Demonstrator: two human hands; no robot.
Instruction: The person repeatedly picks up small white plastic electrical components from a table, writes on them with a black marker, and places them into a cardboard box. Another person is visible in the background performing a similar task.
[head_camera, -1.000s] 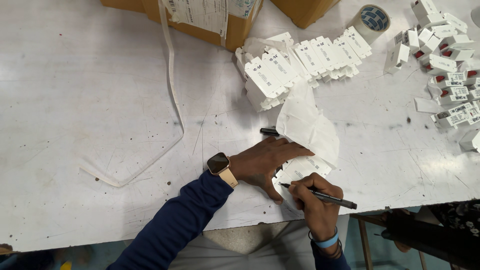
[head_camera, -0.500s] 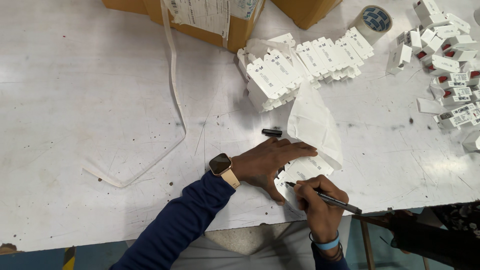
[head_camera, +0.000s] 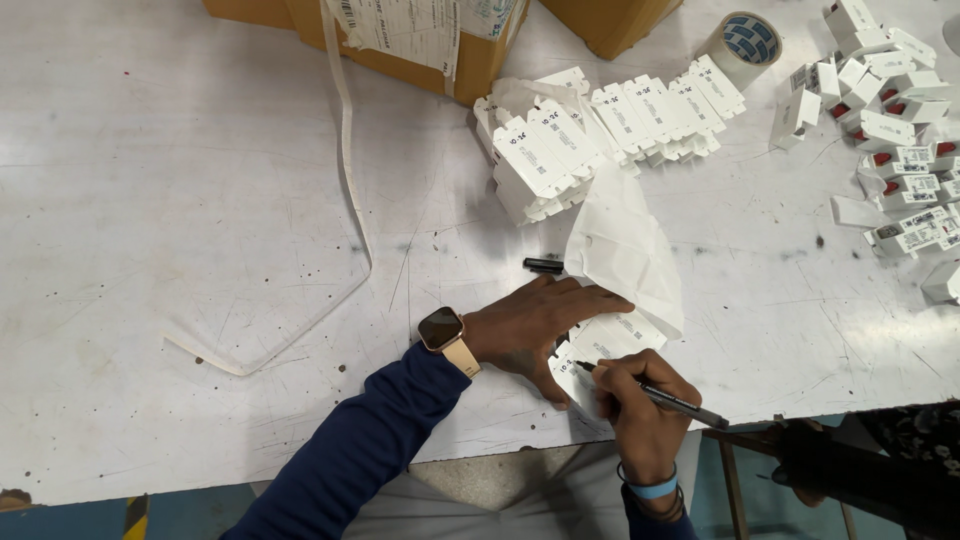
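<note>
Barely shifted since a second ago: right hand (head_camera: 645, 415) fingers (head_camera: 618, 378) pinched shut around black pen (head_camera: 660, 397), tip on white carton (head_camera: 600, 345) near desk (head_camera: 180, 200) front edge. Left hand (head_camera: 535, 325) spread flat, pressing carton down. Pen cap (head_camera: 543, 265) just beyond.
</note>
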